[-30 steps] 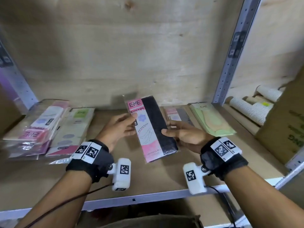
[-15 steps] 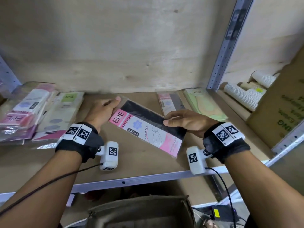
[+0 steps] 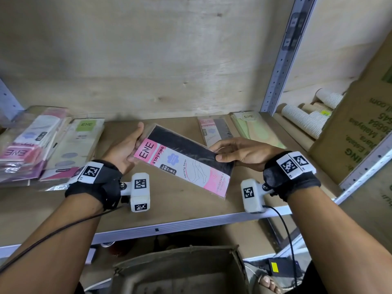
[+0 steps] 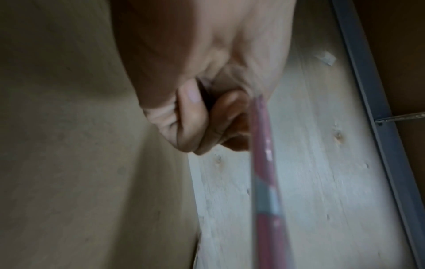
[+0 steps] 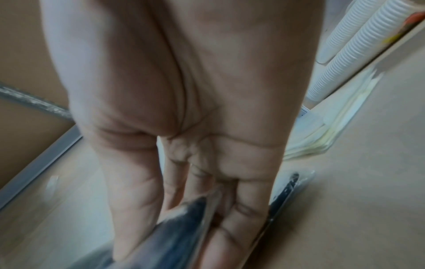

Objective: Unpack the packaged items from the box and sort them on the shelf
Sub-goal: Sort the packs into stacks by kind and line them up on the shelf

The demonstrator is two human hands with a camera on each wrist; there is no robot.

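Both hands, left hand [image 3: 124, 150] and right hand [image 3: 244, 152], are gripping the stocking packet [image 3: 184, 164], now tilting it flatter at frame centre, nearing placement on the shelf [image 3: 182, 211].

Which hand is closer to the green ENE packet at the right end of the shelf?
Right. The right hand grips the black stocking packet just beside the green packet; the left hand holds that packet's far end, away from it.
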